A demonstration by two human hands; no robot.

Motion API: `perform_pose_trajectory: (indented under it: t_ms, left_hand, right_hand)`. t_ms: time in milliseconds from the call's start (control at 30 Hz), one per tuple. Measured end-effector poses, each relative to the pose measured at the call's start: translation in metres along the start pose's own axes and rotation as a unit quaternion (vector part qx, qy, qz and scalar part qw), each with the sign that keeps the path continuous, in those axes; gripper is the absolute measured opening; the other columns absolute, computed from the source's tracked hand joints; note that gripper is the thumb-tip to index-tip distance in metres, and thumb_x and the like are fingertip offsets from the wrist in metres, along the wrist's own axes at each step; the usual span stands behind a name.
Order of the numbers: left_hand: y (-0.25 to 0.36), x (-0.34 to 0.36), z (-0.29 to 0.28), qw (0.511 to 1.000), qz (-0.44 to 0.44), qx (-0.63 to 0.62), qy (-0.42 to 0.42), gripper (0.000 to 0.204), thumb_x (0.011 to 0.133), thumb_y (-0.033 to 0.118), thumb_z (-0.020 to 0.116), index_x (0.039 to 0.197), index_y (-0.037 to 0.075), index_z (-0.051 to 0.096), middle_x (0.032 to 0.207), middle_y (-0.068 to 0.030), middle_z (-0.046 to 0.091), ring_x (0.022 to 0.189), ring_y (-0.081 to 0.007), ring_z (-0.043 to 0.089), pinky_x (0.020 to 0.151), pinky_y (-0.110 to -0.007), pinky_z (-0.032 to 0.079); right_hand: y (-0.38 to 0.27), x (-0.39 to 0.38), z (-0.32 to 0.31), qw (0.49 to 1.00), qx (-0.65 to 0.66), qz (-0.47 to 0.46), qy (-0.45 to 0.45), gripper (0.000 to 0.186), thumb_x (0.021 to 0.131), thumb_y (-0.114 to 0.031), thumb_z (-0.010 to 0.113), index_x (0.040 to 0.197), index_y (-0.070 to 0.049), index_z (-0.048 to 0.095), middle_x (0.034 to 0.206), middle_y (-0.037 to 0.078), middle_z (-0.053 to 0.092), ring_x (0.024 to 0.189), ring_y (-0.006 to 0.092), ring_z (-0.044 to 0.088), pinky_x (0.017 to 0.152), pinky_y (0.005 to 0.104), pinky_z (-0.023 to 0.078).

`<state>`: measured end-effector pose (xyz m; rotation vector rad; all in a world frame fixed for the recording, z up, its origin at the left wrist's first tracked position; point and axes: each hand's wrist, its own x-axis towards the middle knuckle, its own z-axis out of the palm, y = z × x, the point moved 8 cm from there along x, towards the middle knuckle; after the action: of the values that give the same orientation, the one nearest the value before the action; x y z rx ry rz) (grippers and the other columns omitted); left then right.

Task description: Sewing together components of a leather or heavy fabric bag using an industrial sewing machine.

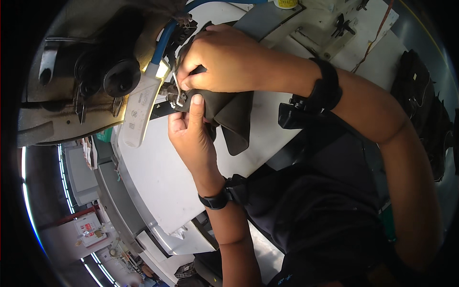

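The left hand (193,138) grips a piece of dark cloth (233,115), its thumb lying on top of the edge and its other fingers folded at the side. The cloth spreads from this grip to the right over the white table (160,177), with one folded corner hanging toward the person. Just above the grip, the right hand (217,60) is bent over the cloth, fingers curled and thumb drawn in; whether it pinches the cloth cannot be told. Close beside both hands' fingertips is the small metal foot (180,98) of a sewing machine (86,71), whose dark body stands left of the grip. Between that body and the grip hangs a pale lamp (139,112), lit along its edge, with a blue tube (162,45) above it. Well to the right of the grip lies a heap of dark clothing (413,91). A black strap (216,200) circles the left wrist, below the grip.
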<state>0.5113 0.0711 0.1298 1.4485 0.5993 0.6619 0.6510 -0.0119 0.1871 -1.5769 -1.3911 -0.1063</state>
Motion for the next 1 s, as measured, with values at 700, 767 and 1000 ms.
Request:
perform_pose_trajectory:
  t_ms: [700,767,1000]
  left_hand:
    - [-0.007,0.006,-0.005,0.998,0.022,-0.059,-0.01,0.035,0.101,0.017,0.073,0.127,-0.002,0.06,0.109,-0.0078,0.07,0.09,-0.0112,0.066,0.077,-0.025,0.052]
    - [-0.007,0.005,-0.006,0.999,0.012,-0.038,-0.01,0.035,0.102,0.017,0.071,0.128,-0.002,0.059,0.111,-0.0083,0.069,0.092,-0.012,0.065,0.079,-0.026,0.05]
    - [-0.001,0.003,-0.001,0.998,0.023,-0.05,-0.013,0.029,0.104,0.017,0.068,0.124,-0.002,0.06,0.117,-0.0104,0.069,0.103,-0.0147,0.067,0.091,-0.029,0.053]
  right_hand:
    - [-0.004,-0.003,-0.002,0.999,-0.023,0.023,0.008,0.016,0.087,-0.022,0.068,0.09,-0.015,0.082,0.089,0.002,0.078,0.101,0.0233,0.07,0.111,0.0463,0.039]
    - [-0.002,-0.004,-0.002,0.999,-0.016,0.032,-0.006,0.016,0.087,-0.024,0.068,0.091,-0.016,0.082,0.093,0.003,0.077,0.102,0.0231,0.07,0.111,0.0483,0.038]
    - [-0.023,-0.014,-0.015,0.989,-0.064,-0.109,0.081,0.017,0.089,-0.019,0.065,0.095,-0.01,0.078,0.097,0.002,0.075,0.096,0.0246,0.069,0.097,0.0436,0.048]
